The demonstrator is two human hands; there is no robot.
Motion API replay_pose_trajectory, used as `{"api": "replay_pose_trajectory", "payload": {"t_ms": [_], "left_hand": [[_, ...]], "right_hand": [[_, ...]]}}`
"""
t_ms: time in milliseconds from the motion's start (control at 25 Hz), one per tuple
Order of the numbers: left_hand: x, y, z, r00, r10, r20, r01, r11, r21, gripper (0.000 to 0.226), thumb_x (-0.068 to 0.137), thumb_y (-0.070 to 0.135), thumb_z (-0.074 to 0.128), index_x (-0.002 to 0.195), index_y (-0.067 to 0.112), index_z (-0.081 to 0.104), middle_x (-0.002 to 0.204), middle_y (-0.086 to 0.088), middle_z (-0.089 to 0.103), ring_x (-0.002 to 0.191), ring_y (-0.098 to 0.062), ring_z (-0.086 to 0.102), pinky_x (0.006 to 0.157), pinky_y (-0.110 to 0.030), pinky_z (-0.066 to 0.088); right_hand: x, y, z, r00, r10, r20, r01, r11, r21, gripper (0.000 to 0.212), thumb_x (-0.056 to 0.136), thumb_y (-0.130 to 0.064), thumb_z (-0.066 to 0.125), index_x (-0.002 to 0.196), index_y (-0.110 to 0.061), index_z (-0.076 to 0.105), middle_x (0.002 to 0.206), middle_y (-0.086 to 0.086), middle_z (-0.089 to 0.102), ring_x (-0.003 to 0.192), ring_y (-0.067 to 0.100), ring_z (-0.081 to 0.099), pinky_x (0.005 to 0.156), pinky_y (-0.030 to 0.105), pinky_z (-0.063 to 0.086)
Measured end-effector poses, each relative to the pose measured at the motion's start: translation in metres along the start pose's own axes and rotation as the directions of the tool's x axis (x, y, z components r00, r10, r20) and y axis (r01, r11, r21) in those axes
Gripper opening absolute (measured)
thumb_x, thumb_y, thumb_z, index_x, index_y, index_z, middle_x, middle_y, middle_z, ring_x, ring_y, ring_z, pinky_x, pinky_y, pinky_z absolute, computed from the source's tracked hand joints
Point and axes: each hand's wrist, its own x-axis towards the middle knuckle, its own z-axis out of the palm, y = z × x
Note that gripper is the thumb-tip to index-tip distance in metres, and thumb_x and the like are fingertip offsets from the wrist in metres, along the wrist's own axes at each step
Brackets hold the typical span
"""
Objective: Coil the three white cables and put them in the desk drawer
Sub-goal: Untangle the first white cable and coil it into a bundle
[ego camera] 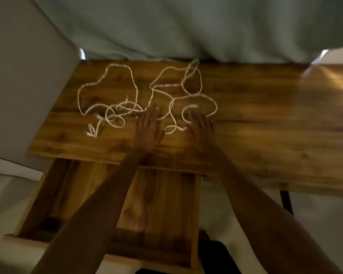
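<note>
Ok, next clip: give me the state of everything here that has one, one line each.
white cables: uncoiled, sprawled in loose overlapping loops on the desk top.
desk drawer: pulled open, no cables in it.
desk top: carries all the cable.
left hand: fingers straight, flat on the desk over a strand, no grip.
right hand: fingers straight, flat on the desk at a loop, no grip.
curtain: hanging behind the desk.

whole view motion-blurred, white cables (147, 95) tangled beyond separating, drawer (166, 194) partly hidden under forearms
</note>
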Motion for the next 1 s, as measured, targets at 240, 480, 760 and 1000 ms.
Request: {"api": "replay_pose_trajectory", "payload": {"t_ms": [240, 480, 760, 1000], "left_hand": [[-0.005, -0.001, 0.053, 1.0, -0.03, 0.01, 0.031, 0.993, -0.11, 0.062, 0.1, 0.06, 0.033, 0.156, 0.037, 0.018, 0.164, 0.004, 0.025, 0.153, -0.025, 0.013, 0.12, -0.058, 0.007], [-0.004, -0.011, 0.063, 1.0, 0.0, -0.003, 0.0, 0.995, -0.103, 0.067, 0.1, 0.062, 0.03, 0.158, 0.037, 0.006, 0.166, 0.003, 0.017, 0.154, -0.024, 0.008, 0.12, -0.056, -0.001], [-0.021, -0.014, 0.064, 0.998, 0.061, -0.01, -0.062, 0.993, -0.102, 0.064, 0.099, 0.056, 0.031, 0.156, 0.03, 0.02, 0.16, -0.008, 0.034, 0.147, -0.032, 0.03, 0.116, -0.059, 0.021], [-0.074, -0.006, 0.053, 0.997, 0.08, 0.009, -0.078, 0.988, -0.134, 0.072, 0.097, 0.054, 0.041, 0.157, 0.02, 0.021, 0.16, -0.007, 0.034, 0.143, -0.032, 0.038, 0.113, -0.053, 0.032]], "right_hand": [[0.0, 0.016, 0.034, 0.999, -0.046, -0.026, 0.041, 0.983, -0.181, 0.066, 0.1, -0.062, 0.027, 0.153, -0.026, 0.042, 0.16, 0.005, 0.04, 0.149, 0.034, 0.033, 0.119, 0.057, 0.02], [0.008, 0.02, 0.036, 0.999, -0.016, 0.034, 0.022, 0.983, -0.183, 0.067, 0.102, -0.063, 0.02, 0.16, -0.03, 0.018, 0.169, 0.0, 0.015, 0.155, 0.03, 0.01, 0.123, 0.056, 0.006], [-0.009, 0.016, 0.033, 0.996, -0.052, 0.077, 0.066, 0.977, -0.204, 0.068, 0.102, -0.064, 0.018, 0.161, -0.031, 0.011, 0.171, 0.002, 0.005, 0.156, 0.031, 0.005, 0.121, 0.058, 0.005], [-0.056, 0.012, 0.035, 0.988, -0.156, -0.015, 0.15, 0.968, -0.202, 0.063, 0.104, -0.054, 0.031, 0.161, -0.03, 0.017, 0.17, 0.002, 0.012, 0.157, 0.027, 0.005, 0.122, 0.055, 0.02]]}}
